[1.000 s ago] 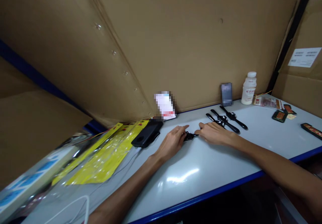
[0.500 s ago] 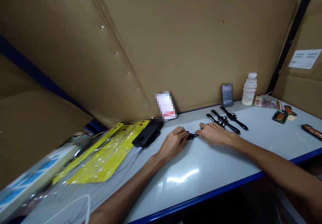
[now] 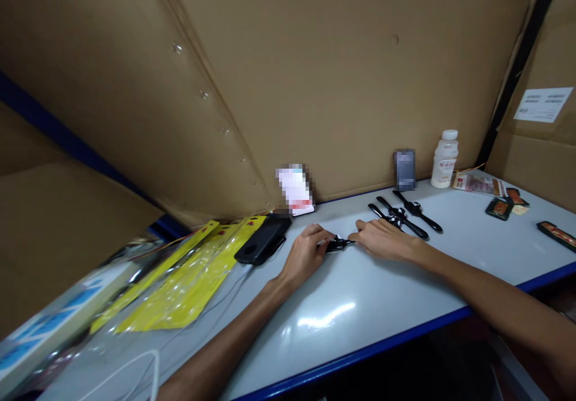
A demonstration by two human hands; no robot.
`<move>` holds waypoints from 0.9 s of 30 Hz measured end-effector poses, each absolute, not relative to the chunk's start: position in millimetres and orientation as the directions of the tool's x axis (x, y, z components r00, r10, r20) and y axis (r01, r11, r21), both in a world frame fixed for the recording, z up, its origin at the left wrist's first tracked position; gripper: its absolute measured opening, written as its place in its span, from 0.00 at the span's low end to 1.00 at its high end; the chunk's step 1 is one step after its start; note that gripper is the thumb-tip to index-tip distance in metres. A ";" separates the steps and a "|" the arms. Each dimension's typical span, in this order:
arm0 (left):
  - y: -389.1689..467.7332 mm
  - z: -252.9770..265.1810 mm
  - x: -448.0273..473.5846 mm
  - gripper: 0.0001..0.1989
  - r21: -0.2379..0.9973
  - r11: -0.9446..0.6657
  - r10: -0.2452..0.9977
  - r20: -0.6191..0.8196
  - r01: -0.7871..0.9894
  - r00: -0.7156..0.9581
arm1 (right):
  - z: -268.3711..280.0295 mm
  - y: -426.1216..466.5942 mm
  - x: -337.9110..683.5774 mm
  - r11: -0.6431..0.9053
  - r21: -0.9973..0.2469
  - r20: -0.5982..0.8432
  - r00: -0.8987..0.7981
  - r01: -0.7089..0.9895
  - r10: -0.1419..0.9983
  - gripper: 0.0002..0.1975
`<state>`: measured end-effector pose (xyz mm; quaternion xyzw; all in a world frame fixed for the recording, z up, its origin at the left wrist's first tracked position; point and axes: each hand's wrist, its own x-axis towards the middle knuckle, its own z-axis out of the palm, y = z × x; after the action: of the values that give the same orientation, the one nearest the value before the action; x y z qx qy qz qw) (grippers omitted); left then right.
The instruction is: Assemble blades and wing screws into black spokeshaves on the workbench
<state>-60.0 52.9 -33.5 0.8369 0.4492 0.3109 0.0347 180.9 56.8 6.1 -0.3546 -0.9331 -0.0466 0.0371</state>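
A black spokeshave (image 3: 338, 244) lies low over the table between my two hands, its middle part showing. My left hand (image 3: 310, 248) is closed at its left side, with thumb and fingers near the metal middle. Around its right handle my right hand (image 3: 381, 239) is closed, hiding most of that handle. Just beyond my right hand, more black spokeshaves (image 3: 402, 216) of the same shape rest side by side on the grey table (image 3: 360, 305). What the fingertips do at the blade is too small to make out.
Left of my hands sit a black power bank (image 3: 263, 240) and yellow plastic packets (image 3: 193, 281). A lit phone (image 3: 296, 189) and a dark phone (image 3: 405, 170) lean on the cardboard wall (image 3: 315, 77). A white bottle (image 3: 444, 159) and small packets (image 3: 499, 209) stand or lie at right.
My left hand has shifted slightly left along the spokeshave, so more of its middle shows. My right hand stays in nearly the same place. The view has moved slightly.
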 end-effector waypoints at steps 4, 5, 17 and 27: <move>50.4 -31.0 -57.8 0.14 0.289 -0.638 0.731 0.519 0.714 0.443 | 5.1 56.7 180.5 0.743 0.070 0.109 -0.746 0.665 0.657 0.15; 49.1 -30.3 -56.5 0.14 0.280 -0.650 0.723 0.516 0.707 0.460 | 4.9 56.8 180.5 0.743 0.072 0.108 -0.745 0.666 0.658 0.16; 51.4 -35.6 -56.4 0.14 0.300 -0.644 0.727 0.526 0.704 0.441 | 4.0 57.9 181.4 0.747 0.064 0.110 -0.749 0.661 0.653 0.15; 45.6 -31.4 -52.9 0.11 0.284 -0.684 0.701 0.509 0.672 0.499 | 6.3 56.5 180.4 0.740 0.070 0.099 -0.743 0.669 0.662 0.15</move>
<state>-52.9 45.6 -31.4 0.8654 0.3968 0.3052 0.0240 180.4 56.5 6.3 -0.3567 -0.9322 -0.0506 0.0338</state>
